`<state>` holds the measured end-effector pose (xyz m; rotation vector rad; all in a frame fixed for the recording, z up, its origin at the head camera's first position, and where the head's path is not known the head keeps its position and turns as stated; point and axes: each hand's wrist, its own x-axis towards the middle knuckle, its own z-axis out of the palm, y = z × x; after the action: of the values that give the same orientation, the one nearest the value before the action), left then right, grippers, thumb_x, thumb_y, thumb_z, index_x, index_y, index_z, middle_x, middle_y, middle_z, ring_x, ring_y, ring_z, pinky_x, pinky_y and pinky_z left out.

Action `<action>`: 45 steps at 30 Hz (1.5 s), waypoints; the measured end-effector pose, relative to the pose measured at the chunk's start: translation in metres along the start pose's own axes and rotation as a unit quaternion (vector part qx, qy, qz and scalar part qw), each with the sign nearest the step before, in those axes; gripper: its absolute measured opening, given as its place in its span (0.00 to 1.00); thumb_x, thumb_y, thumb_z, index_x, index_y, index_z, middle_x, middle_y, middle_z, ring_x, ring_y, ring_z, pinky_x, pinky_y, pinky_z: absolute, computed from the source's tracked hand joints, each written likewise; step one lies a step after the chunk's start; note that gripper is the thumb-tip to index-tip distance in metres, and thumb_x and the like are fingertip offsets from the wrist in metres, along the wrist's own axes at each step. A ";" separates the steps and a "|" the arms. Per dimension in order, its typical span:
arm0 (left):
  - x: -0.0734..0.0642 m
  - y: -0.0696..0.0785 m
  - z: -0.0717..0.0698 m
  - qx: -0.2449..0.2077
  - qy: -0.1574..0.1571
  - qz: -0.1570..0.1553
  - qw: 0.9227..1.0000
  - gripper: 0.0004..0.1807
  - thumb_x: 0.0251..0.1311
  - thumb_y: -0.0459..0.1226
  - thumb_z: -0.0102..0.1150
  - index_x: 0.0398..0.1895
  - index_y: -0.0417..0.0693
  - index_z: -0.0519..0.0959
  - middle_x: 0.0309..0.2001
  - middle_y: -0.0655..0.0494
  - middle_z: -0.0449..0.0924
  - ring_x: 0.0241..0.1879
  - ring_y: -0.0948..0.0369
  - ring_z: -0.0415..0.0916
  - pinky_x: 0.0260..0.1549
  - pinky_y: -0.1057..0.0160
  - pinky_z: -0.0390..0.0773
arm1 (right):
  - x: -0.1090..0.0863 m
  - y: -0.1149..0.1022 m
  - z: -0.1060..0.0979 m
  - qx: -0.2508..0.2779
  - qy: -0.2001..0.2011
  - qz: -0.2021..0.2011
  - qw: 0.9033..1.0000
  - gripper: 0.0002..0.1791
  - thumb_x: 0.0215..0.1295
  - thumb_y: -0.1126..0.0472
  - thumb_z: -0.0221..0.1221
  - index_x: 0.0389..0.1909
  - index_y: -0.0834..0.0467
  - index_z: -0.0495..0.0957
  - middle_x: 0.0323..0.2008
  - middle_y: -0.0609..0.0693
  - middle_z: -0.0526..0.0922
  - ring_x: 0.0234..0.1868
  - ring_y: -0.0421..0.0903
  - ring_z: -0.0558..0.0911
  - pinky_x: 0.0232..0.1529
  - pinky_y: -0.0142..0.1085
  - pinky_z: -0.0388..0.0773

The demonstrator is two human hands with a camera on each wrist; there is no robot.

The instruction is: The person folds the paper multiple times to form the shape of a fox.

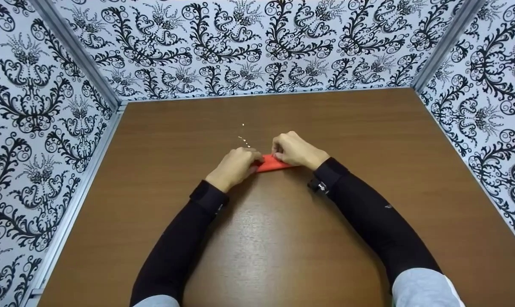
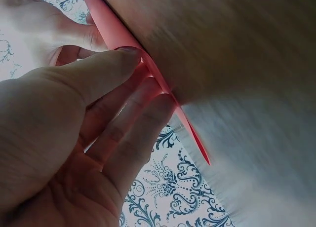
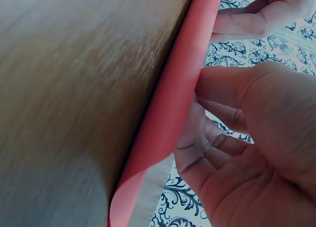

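Red paper (image 1: pixel 271 163) lay folded over on the counter (image 1: pixel 257 256), about midway between its left and right edges and well in from the back edge, with both your hands on it. Your left hand (image 1: pixel 236 167) gripped one end, the thumb laid against the near face and the fingers bent behind, so hardly any gap was left beyond the paper itself. Your right hand (image 1: pixel 298 151) pinched the long far side towards the other end, thumb and curled fingertips drawn close on its edge. Between your hands a short stretch of red showed; the right wrist view had it as a smooth, rounded fold, flaring at one end. Small white specks (image 1: pixel 248 146) were scattered just beyond your left hand, towards the back edge. Black sleeves (image 1: pixel 368 213) covered your forearms.
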<state>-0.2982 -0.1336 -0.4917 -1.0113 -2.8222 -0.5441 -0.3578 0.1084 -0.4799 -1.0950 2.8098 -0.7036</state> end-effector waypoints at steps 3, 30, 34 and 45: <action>0.000 -0.001 0.000 0.001 0.002 0.001 1.000 0.09 0.76 0.30 0.75 0.55 0.43 0.94 0.55 0.47 0.97 0.57 0.44 0.94 0.62 0.44 0.92 | 0.001 0.001 0.000 0.003 -0.001 0.004 1.000 0.03 0.73 0.68 0.71 0.38 0.62 0.92 0.36 0.56 0.94 0.39 0.53 0.90 0.46 0.47 0.88; 0.000 -0.002 -0.001 0.002 -0.004 0.003 1.000 0.10 0.75 0.28 0.75 0.55 0.40 0.94 0.54 0.44 0.96 0.57 0.43 0.94 0.61 0.43 0.92 | -0.001 0.004 0.004 0.013 -0.004 0.012 1.000 0.06 0.74 0.70 0.71 0.48 0.64 0.90 0.45 0.61 0.96 0.48 0.59 0.95 0.56 0.53 0.93; 0.000 -0.001 -0.001 0.001 -0.002 0.004 1.000 0.10 0.75 0.29 0.75 0.55 0.41 0.94 0.54 0.45 0.96 0.57 0.43 0.94 0.61 0.44 0.92 | -0.001 0.005 0.004 0.009 0.002 0.010 1.000 0.03 0.73 0.70 0.71 0.43 0.62 0.91 0.41 0.58 0.96 0.45 0.58 0.93 0.53 0.52 0.91; 0.000 -0.002 -0.001 0.004 -0.002 0.006 1.000 0.09 0.75 0.29 0.75 0.54 0.41 0.94 0.53 0.46 0.96 0.56 0.44 0.94 0.60 0.44 0.92 | 0.000 0.002 0.002 0.001 0.001 0.009 1.000 0.05 0.74 0.69 0.71 0.35 0.62 0.92 0.34 0.54 0.93 0.39 0.51 0.89 0.46 0.44 0.86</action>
<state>-0.2993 -0.1356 -0.4910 -1.0289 -2.8165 -0.5309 -0.3586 0.1084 -0.4824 -1.0663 2.8165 -0.7074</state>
